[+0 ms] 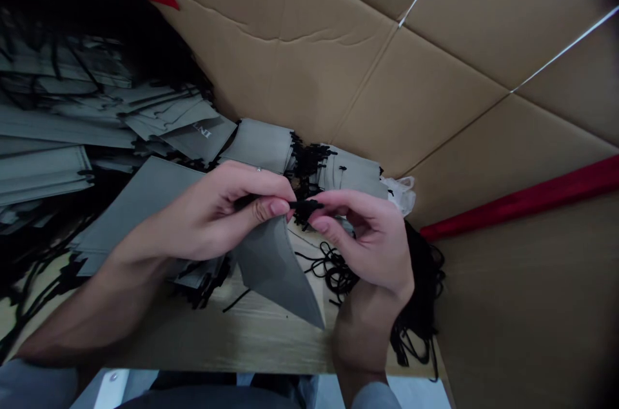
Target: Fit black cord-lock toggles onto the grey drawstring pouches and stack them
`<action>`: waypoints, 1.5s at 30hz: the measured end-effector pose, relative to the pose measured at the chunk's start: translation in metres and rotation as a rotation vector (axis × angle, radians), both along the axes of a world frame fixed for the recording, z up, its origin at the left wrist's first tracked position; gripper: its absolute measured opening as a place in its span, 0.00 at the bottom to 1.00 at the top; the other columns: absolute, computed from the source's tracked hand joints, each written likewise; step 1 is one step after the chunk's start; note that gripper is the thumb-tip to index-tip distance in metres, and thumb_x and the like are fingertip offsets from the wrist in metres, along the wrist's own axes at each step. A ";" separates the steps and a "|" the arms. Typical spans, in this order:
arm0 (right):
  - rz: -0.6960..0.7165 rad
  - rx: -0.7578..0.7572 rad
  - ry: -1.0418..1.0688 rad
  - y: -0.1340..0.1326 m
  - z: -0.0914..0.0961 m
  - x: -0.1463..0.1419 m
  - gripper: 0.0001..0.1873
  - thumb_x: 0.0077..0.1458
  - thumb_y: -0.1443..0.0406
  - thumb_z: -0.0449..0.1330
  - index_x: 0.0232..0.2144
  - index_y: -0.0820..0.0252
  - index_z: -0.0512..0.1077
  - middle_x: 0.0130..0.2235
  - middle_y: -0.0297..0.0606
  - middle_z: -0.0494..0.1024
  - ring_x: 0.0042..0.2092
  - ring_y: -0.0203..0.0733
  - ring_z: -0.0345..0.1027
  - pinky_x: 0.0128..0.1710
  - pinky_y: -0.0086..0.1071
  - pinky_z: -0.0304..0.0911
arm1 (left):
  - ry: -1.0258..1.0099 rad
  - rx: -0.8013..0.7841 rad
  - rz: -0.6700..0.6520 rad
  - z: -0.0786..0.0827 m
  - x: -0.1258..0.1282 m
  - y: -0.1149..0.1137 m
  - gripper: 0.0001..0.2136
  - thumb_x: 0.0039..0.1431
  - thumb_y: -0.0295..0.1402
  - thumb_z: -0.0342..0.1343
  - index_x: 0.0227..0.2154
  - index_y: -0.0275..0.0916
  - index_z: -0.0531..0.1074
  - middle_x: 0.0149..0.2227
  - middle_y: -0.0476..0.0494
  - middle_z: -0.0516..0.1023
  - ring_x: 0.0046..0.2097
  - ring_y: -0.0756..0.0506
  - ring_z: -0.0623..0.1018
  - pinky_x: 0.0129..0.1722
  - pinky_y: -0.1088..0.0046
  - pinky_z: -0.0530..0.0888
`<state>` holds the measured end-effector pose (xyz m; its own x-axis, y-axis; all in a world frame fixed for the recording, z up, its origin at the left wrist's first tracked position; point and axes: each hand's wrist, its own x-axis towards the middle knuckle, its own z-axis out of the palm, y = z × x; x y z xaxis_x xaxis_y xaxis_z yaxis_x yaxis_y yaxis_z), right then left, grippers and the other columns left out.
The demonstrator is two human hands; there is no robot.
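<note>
A grey drawstring pouch (280,270) hangs from my left hand (213,209), its thumb and fingers pinched at the gathered top edge. Opposite it, my right hand (370,238) pinches the end of a short black cord bundle (307,205) that spans the gap between my fingertips. My two hands are close together above the table. Behind them, stacked grey pouches (261,144) lie with their black cord ends facing inward. Loose black cords (333,267) sit below my right hand, partly hidden by it.
Large heaps of grey pouches (43,170) and black cords cover the left side. Cardboard walls (300,54) rise behind and to the right, with a red strip (522,196) across the right one. A clear plastic bag (403,194) lies behind my right hand. The wooden table's front edge (242,357) is near me.
</note>
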<state>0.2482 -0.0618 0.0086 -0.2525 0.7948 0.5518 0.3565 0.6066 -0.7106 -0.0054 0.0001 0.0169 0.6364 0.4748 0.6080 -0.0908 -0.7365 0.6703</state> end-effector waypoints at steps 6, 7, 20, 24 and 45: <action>-0.062 0.092 -0.179 -0.008 0.006 -0.007 0.09 0.75 0.67 0.66 0.54 0.58 0.84 0.44 0.37 0.91 0.42 0.37 0.87 0.44 0.29 0.80 | 0.060 0.063 0.042 0.001 -0.001 0.001 0.14 0.79 0.27 0.56 0.33 0.40 0.75 0.25 0.56 0.68 0.25 0.54 0.65 0.27 0.79 0.65; -0.066 0.119 -0.203 -0.008 0.007 -0.008 0.08 0.75 0.68 0.65 0.51 0.59 0.84 0.43 0.37 0.91 0.42 0.37 0.87 0.43 0.30 0.79 | 0.070 0.073 0.050 0.001 -0.002 0.000 0.14 0.79 0.28 0.55 0.33 0.40 0.75 0.24 0.57 0.67 0.25 0.54 0.64 0.26 0.79 0.64; -0.250 0.288 -0.293 -0.010 0.000 -0.027 0.09 0.75 0.70 0.62 0.45 0.57 0.83 0.39 0.39 0.90 0.37 0.42 0.82 0.38 0.37 0.76 | -0.190 0.436 0.429 -0.031 0.027 -0.012 0.10 0.68 0.24 0.67 0.49 0.42 0.80 0.45 0.48 0.88 0.42 0.51 0.86 0.42 0.78 0.82; -0.244 0.284 -0.289 -0.011 0.002 -0.028 0.10 0.73 0.70 0.62 0.40 0.57 0.84 0.36 0.39 0.89 0.35 0.41 0.82 0.36 0.36 0.75 | -0.135 0.506 0.550 -0.034 0.026 -0.017 0.10 0.68 0.26 0.67 0.47 0.47 0.79 0.41 0.50 0.89 0.36 0.50 0.85 0.37 0.74 0.82; -0.308 0.128 -0.137 -0.010 0.008 -0.014 0.07 0.75 0.66 0.64 0.46 0.53 0.84 0.37 0.34 0.88 0.35 0.40 0.81 0.38 0.36 0.77 | 0.206 -0.231 0.125 -0.012 0.012 0.000 0.16 0.77 0.44 0.59 0.37 0.39 0.83 0.29 0.50 0.80 0.30 0.51 0.75 0.28 0.78 0.69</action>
<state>0.2342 -0.0722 0.0165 -0.0905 0.7719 0.6293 0.6233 0.5367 -0.5687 0.0067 0.0001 0.0046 0.6631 0.6670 0.3397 0.1453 -0.5599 0.8157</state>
